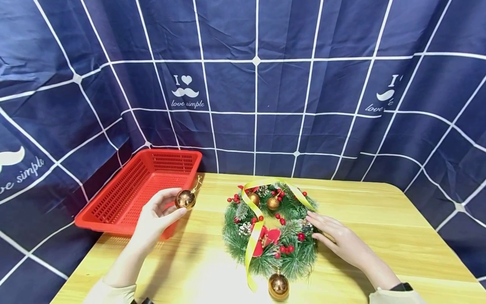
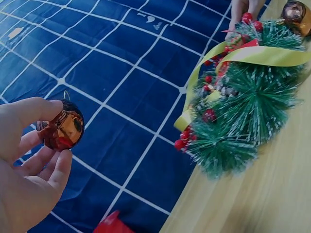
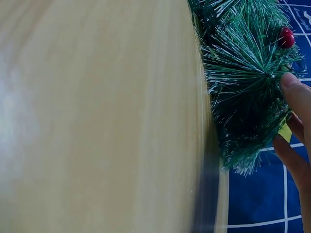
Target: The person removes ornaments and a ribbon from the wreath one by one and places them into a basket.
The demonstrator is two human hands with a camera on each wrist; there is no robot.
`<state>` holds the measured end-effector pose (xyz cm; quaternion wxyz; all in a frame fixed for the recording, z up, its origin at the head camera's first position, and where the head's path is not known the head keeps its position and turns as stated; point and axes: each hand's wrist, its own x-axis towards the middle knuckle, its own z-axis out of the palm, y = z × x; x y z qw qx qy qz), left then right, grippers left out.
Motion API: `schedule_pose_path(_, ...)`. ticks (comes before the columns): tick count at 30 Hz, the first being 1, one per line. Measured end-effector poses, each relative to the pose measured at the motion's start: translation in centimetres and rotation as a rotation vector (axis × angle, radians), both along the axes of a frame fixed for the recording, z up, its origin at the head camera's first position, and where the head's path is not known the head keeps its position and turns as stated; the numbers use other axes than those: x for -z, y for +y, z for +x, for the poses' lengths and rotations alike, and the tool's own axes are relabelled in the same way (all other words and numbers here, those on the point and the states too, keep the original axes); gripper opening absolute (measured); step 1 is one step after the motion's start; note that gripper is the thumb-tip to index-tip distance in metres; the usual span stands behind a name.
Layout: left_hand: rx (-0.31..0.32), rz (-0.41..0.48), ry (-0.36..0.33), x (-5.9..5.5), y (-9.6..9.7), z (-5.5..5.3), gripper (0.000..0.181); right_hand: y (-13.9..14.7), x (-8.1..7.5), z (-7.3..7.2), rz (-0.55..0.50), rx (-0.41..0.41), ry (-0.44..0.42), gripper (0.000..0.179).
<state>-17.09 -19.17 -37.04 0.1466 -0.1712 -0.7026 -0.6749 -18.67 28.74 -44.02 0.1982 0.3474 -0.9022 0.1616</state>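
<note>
Head view: left hand [image 1: 155, 215] is pinching a shiny copper bauble [image 1: 185, 199] near the red basket [image 1: 155, 181]; right hand [image 1: 339, 240], thumb and fingers apart, is touching the right side of the wreath [image 1: 298, 259] lying on the table [image 1: 364, 202].

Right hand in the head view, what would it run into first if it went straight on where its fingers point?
The wreath, most likely. The right hand points at its side, fingertips right at the greenery, though whether they touch is hard to tell.
</note>
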Motion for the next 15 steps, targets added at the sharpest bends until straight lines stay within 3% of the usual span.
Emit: schedule_pose_path(15, -0.038, 0.007, 0.007, 0.3, -3.0, 0.4, 0.049, -0.1, 0.0, 0.2, -0.007, 0.04, 0.002, 0.053)
